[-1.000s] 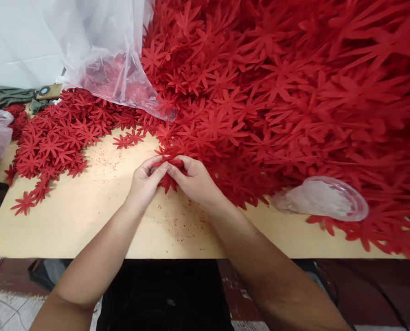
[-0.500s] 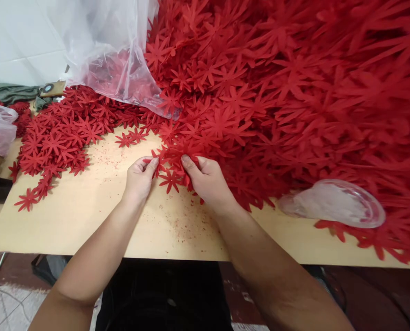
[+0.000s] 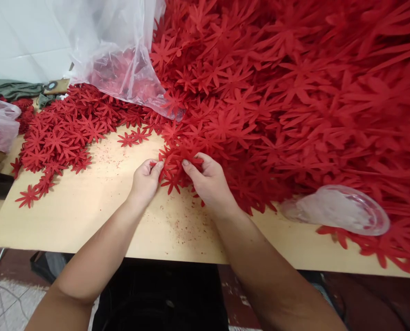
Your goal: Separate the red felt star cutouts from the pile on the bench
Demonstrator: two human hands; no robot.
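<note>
1. Handwork with both hands seems to be the step under way: red flower-shaped pieces [image 3: 172, 169] are being handled by the fingertips, probably to sort or part them.
2. Left hand [image 3: 145, 183], on the 9 o'clock side of those pieces, is pinched narrow, thumb against fingers, with a bit of red showing at the tips.
3. Right hand [image 3: 210, 183], on the 3 o'clock side, is also drawn narrow, thumb on red petals and fingers curled behind. How many pieces either hand grips, I cannot tell.
4. Next, I judge, the move calls for a light, separate pinch on each side, since thin petals could snag or bend.
5. Taking the hands as the dial's centre, a large red heap [image 3: 277, 101] fills 12 to 3 o'clock and crowds right up to the right hand; its overlapping petals are the main hindrance.
6. A lower red pile [image 3: 62, 126] lies between 9 and 10 o'clock, with two loose flowers [image 3: 136, 136] nearer, at 10.
7. At 11 o'clock, a clear plastic bag [image 3: 122, 59] hangs over the pile's edge.
8. At 3 o'clock, a clear plastic container [image 3: 343, 209] rests against the heap.
9. Red crumbs [image 3: 184, 230] dot the wooden table [image 3: 94, 220] at 6 o'clock.
</note>
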